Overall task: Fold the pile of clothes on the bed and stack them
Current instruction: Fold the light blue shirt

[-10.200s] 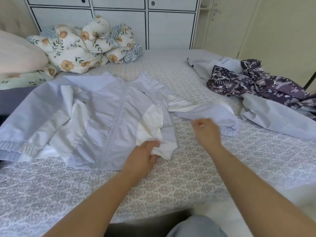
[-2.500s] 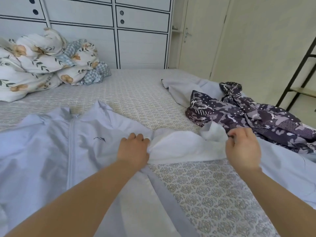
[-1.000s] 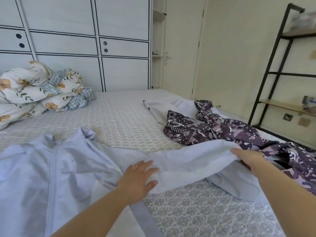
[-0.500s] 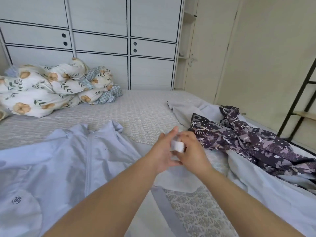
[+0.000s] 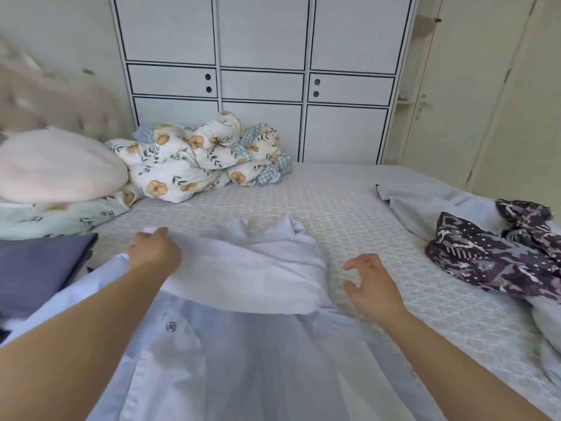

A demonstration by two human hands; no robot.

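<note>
The bed (image 5: 349, 208), under its patterned grey cover, is carrying everything here. Beyond its far edge a white wardrobe (image 5: 261, 80) with black-lined panels is filling the wall.

The pale lilac jacket (image 5: 243, 354) is lying spread across the near edge of the bed, running from the person's lap toward the middle. One sleeve (image 5: 249, 275) is lying folded crosswise over its upper part, white lining showing, and the collar is poking up just beyond it.

Near the far left corner a floral duvet (image 5: 188, 159) is sitting bunched up, and a pink pillow (image 5: 54, 165) is resting beside it along the left edge. Just nearer on that edge is a dark grey-blue fabric (image 5: 39, 262); what it is I cannot tell.

At the right edge the remaining pile of clothes is lying in a heap: a purple patterned garment (image 5: 491, 253) is draped over a light lilac garment (image 5: 425, 205).

The left hand (image 5: 153, 253) is gripping the end of the folded sleeve at the jacket's left shoulder. The right hand (image 5: 368, 287) is hovering just beside the jacket's right edge, fingers spread and loosely curved, holding nothing. The two hands are well apart.
</note>
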